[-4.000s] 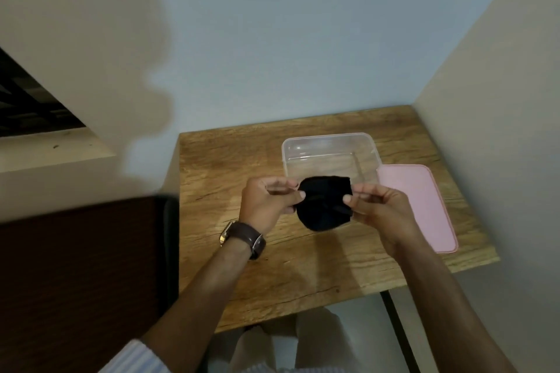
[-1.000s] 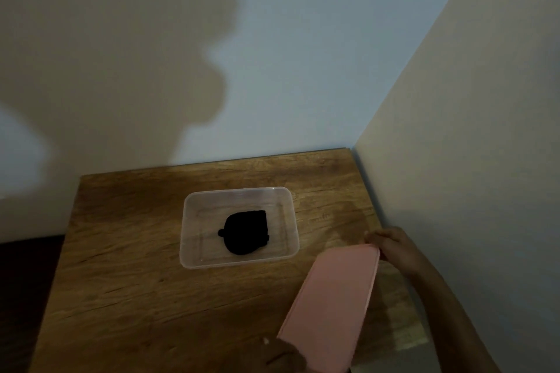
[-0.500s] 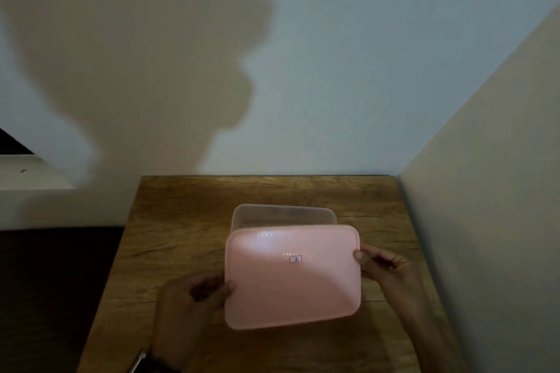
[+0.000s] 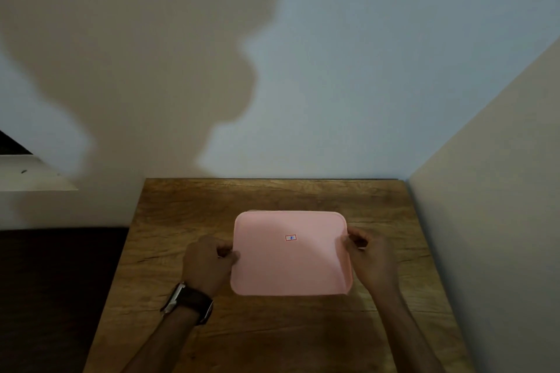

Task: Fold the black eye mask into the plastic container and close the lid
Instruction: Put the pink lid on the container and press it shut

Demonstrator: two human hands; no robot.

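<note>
A pink lid (image 4: 291, 263) with a small sticker at its middle lies flat over the plastic container on the wooden table (image 4: 272, 333). The lid hides almost all of the container, and the black eye mask inside is out of sight. My left hand (image 4: 209, 265), with a wristwatch on it, pinches the lid's left edge. My right hand (image 4: 368, 257) pinches the lid's right edge.
The table stands in a corner, with a pale wall (image 4: 303, 70) right behind it and a beige wall (image 4: 500, 221) along its right side. To the left are a dark drop (image 4: 54, 297) and a white ledge (image 4: 30, 175).
The mask went from my hands into the container. Then the lid came up from the right, was tilted above the container half a second ago, and now lies level over it.
</note>
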